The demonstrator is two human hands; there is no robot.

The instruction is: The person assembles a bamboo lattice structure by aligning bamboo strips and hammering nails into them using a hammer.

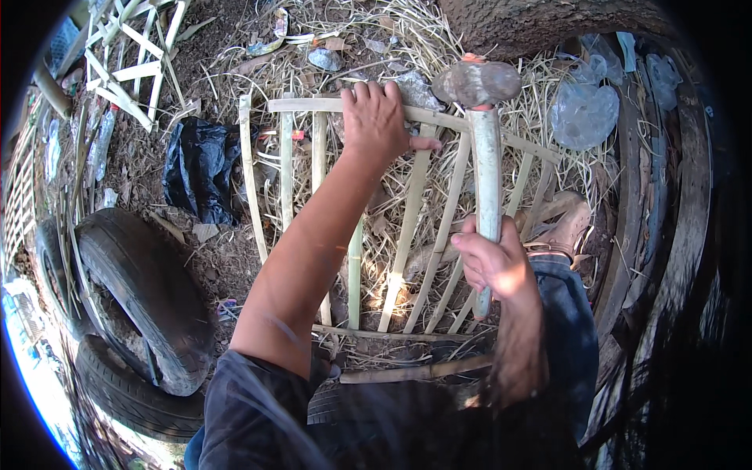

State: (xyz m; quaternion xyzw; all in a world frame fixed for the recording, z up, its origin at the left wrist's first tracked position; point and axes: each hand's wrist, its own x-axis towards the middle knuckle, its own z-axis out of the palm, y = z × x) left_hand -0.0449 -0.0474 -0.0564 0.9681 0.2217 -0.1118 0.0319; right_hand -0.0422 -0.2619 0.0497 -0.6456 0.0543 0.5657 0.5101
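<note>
In front of me on the ground lies a frame of split bamboo slats (pixel 405 235), the uprights fanning out between a top and a bottom crosspiece. My left hand (pixel 374 121) grips the top bamboo crosspiece (pixel 301 104), fingers curled over its far side and thumb stretched to the right. The grip hides part of the strip. Held in my right hand (pixel 497 258) is a hammer (pixel 486 172) with a pale, rough handle. Its blocky, worn head (pixel 478 83) points away from me, in view over the right part of the top crosspiece.
Old tyres (pixel 141 298) lie at left, near a crumpled black plastic bag (pixel 200 170). A bamboo lattice (pixel 133 63) stands far left. A tree trunk (pixel 548 23) is at the back. Clear plastic bags (pixel 583 113) and long timbers (pixel 627 196) are at right. My sandalled foot (pixel 565 227) is beside the frame.
</note>
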